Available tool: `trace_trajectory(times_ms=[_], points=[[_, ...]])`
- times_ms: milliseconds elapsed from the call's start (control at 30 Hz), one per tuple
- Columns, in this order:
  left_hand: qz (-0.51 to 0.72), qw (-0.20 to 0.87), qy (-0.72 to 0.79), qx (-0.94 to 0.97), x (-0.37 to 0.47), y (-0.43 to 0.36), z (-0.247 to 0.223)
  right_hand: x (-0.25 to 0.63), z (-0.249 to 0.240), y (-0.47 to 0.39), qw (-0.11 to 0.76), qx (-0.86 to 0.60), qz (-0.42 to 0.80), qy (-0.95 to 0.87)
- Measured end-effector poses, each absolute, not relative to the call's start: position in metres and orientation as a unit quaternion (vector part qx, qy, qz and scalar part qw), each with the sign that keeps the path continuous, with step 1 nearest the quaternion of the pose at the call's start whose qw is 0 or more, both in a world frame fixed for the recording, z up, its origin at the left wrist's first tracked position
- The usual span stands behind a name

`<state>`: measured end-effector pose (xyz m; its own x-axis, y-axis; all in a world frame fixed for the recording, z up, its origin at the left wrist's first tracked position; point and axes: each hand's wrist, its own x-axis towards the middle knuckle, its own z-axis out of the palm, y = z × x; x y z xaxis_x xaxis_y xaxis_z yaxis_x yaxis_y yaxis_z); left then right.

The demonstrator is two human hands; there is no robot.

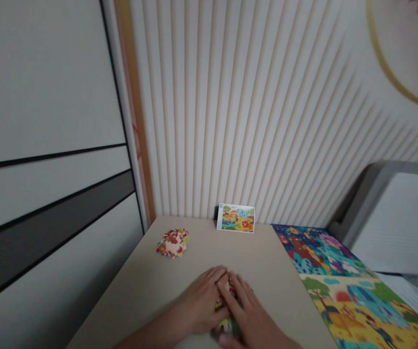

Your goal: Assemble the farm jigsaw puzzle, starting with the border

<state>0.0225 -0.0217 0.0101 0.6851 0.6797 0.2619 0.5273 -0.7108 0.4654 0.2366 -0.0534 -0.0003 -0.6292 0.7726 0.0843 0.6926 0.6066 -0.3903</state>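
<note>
My left hand (207, 298) and my right hand (247, 308) come together low in the middle of the view, just above or on the table. Between them is a bundle of small colourful puzzle pieces (226, 320), mostly covered by my fingers and palms. The fingertips of both hands meet at the far side of the bundle, and my fingers wrap around it from left and right. How many pieces are there cannot be made out.
A jagged round heap of puzzle pieces (173, 243) lies on the beige table (150, 291) to the left. A picture card (236, 218) leans against the ribbed wall. Two colourful animal picture sheets (321, 249) lie along the right side. A white cabinet (49, 271) borders the left.
</note>
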Motion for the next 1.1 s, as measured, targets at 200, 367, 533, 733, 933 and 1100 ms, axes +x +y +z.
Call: trace_trajectory(times_ms=[200,367,533,733,933,1100], points=[[0.211,0.129,0.376,0.893,0.024,0.002,-0.012,0.232,-0.003,-0.058,0.149,-0.424,0.103,-0.888],[0.252,0.122,0.438,0.854,0.037,0.047,-0.020,0.228,0.017,-0.011,0.148,-0.428,0.113,-0.885],[0.313,0.164,0.476,0.805,0.044,0.068,-0.021,0.235,0.014,0.020,0.152,-0.419,0.116,-0.888],[0.271,0.237,0.385,0.850,0.001,0.057,-0.006,0.242,0.027,-0.005,0.170,-0.411,0.101,-0.890],[0.263,0.175,0.334,0.888,-0.017,0.044,-0.003,0.209,0.038,-0.037,0.181,-0.329,0.141,-0.916],[0.261,0.151,0.347,0.888,-0.017,0.038,-0.005,0.201,0.039,-0.039,0.174,-0.307,0.119,-0.928]])
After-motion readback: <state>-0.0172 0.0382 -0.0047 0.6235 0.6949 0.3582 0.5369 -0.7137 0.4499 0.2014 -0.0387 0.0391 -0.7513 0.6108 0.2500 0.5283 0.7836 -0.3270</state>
